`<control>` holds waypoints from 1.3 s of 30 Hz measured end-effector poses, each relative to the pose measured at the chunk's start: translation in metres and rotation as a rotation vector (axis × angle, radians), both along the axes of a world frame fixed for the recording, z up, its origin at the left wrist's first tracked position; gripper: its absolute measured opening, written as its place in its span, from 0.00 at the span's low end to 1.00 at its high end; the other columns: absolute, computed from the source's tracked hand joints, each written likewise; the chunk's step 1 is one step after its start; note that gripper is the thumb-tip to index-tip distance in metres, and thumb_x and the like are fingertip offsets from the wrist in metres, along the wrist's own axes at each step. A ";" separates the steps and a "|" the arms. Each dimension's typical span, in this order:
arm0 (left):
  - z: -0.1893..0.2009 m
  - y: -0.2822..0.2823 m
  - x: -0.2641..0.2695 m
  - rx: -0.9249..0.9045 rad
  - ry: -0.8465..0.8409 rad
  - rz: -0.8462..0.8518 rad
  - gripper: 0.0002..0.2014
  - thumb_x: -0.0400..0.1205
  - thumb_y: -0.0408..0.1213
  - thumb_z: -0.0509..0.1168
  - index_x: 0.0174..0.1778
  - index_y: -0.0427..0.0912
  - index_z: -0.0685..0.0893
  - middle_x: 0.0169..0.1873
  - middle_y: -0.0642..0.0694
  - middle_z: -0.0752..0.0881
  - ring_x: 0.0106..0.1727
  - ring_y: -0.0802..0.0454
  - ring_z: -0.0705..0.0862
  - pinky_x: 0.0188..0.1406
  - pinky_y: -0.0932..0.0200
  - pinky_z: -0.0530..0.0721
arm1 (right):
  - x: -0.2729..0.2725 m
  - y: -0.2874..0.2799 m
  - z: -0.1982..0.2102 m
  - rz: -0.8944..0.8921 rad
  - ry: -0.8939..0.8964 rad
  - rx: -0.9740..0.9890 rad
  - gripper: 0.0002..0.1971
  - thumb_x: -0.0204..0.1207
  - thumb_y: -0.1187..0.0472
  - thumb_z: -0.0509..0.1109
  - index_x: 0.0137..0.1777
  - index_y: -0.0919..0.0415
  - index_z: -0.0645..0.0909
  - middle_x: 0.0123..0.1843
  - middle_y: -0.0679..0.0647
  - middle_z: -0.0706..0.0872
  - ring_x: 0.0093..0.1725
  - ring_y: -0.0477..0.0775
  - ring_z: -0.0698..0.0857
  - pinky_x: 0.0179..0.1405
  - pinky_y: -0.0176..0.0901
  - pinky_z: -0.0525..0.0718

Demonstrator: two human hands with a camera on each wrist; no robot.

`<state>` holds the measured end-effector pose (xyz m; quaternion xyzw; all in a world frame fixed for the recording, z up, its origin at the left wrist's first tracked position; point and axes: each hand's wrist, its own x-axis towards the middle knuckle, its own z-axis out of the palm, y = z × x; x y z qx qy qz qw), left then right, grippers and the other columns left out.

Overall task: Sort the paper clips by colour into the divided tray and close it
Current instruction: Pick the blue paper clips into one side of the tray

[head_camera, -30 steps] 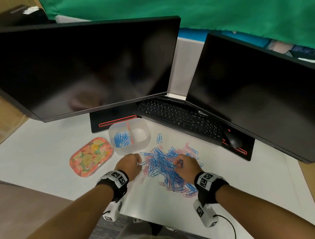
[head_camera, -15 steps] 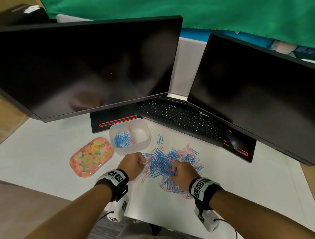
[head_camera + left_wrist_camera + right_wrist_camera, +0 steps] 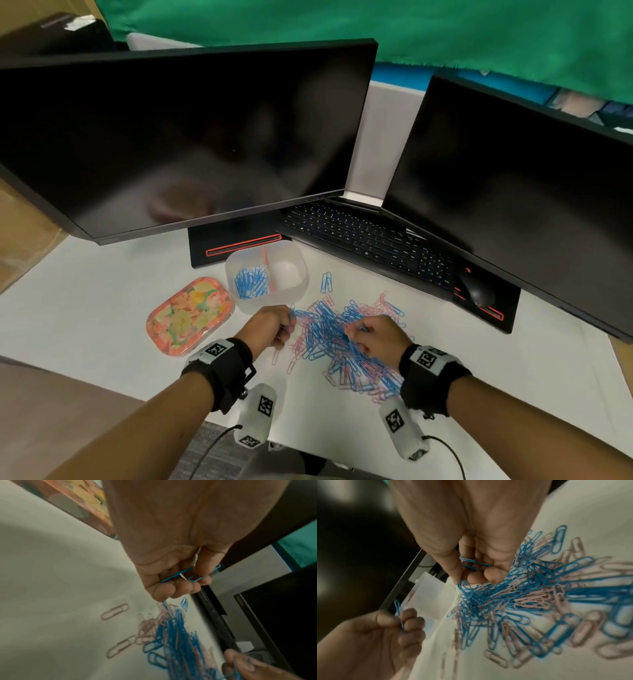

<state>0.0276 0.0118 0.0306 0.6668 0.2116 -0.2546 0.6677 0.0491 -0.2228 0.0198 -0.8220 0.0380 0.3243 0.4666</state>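
The left hand [image 3: 270, 325] is sitting at the near-left edge of the mixed pile of paper clips [image 3: 342, 342], its fingers curling round a few blue clips [image 3: 181, 574] that show against the palm in the left wrist view, one poking up past the thumb toward the divided tray [image 3: 298, 291]. The tray is lying just beyond and slightly left of that hand, almost touching the knuckles, so the left hand is the nearer one for a drop, and the carry looks like a short forward lift over the near wall. The right hand [image 3: 373, 334] is resting on the middle of the pile, farther from the tray, thumb and fingers pinching another small bunch of blue clips [image 3: 474, 564] while fingertips are still touching the heap. The tray's orange divider [image 3: 267, 270] is running away from the person, splitting it into a left and a right compartment; the left one is holding a heap of sorted blue clips [image 3: 250, 282], the right one is looking bare. I judge that what both hands are holding belongs left of the divider. The pink clips [image 3: 294, 346] are all lying on the desk [image 3: 102, 308], tangled among the blue. The flowery lid [image 3: 190, 315] is lying flat to the left of the tray, just beside it, so closing is a long way off
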 end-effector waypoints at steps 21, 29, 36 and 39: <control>0.044 0.057 0.033 0.242 -0.072 0.258 0.11 0.84 0.27 0.54 0.43 0.36 0.81 0.27 0.40 0.81 0.24 0.50 0.77 0.18 0.63 0.75 | 0.051 0.122 0.065 -0.053 0.210 0.485 0.07 0.82 0.67 0.63 0.43 0.61 0.79 0.50 0.62 0.86 0.47 0.59 0.84 0.42 0.47 0.83; 0.044 0.065 0.048 0.129 -0.025 0.471 0.16 0.86 0.35 0.56 0.67 0.37 0.78 0.53 0.38 0.79 0.56 0.42 0.81 0.64 0.43 0.82 | 0.073 0.164 0.078 -0.076 0.175 0.414 0.02 0.81 0.66 0.63 0.51 0.64 0.75 0.42 0.63 0.85 0.37 0.60 0.86 0.40 0.49 0.87; 0.048 0.066 0.039 0.133 -0.090 0.564 0.18 0.88 0.43 0.53 0.72 0.43 0.74 0.67 0.41 0.77 0.68 0.42 0.77 0.64 0.46 0.81 | 0.080 0.186 0.083 -0.001 0.157 0.318 0.09 0.81 0.68 0.61 0.41 0.58 0.78 0.47 0.63 0.81 0.39 0.58 0.85 0.43 0.50 0.86; 0.049 0.066 0.035 0.191 -0.127 0.547 0.18 0.88 0.45 0.52 0.70 0.44 0.75 0.66 0.42 0.78 0.67 0.43 0.78 0.60 0.48 0.81 | 0.082 0.187 0.085 0.031 0.129 0.256 0.06 0.80 0.67 0.62 0.49 0.58 0.80 0.44 0.56 0.79 0.45 0.58 0.84 0.47 0.52 0.86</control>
